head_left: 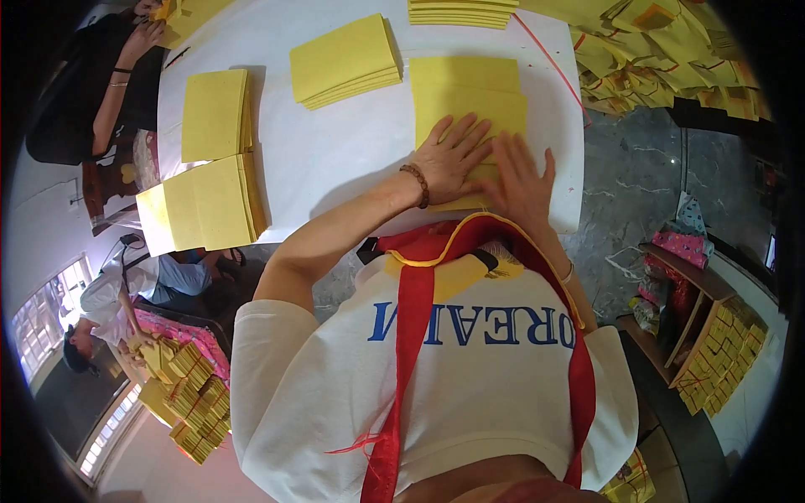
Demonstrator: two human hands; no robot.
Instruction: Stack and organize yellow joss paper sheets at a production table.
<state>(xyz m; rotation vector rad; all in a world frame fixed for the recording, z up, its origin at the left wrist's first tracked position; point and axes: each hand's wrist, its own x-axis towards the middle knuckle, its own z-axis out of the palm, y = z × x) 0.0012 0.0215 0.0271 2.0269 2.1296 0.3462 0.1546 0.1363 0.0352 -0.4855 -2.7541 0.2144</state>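
Note:
On the white tabletop [335, 168] in front of me lie overlapping yellow paper sheets [465, 88]. My left hand [453, 159] presses flat on their near part, fingers spread, a beaded bracelet at the wrist. Close beside it on the right, my right hand [521, 178] has its fingers stretched out over the sheets' right edge; it is slightly blurred. Neither hand grips anything. Both hands cover the sheets' near end, so how they are folded there is hidden.
Yellow paper stacks stand at upper middle [345, 63], left [215, 116], lower left [210, 201] and the far edge [463, 12]. A red cord [549, 54] lies at right. Loose yellow papers [662, 50] pile beyond. One person [92, 101] works at far left; another [126, 285] sits by bundles [197, 390].

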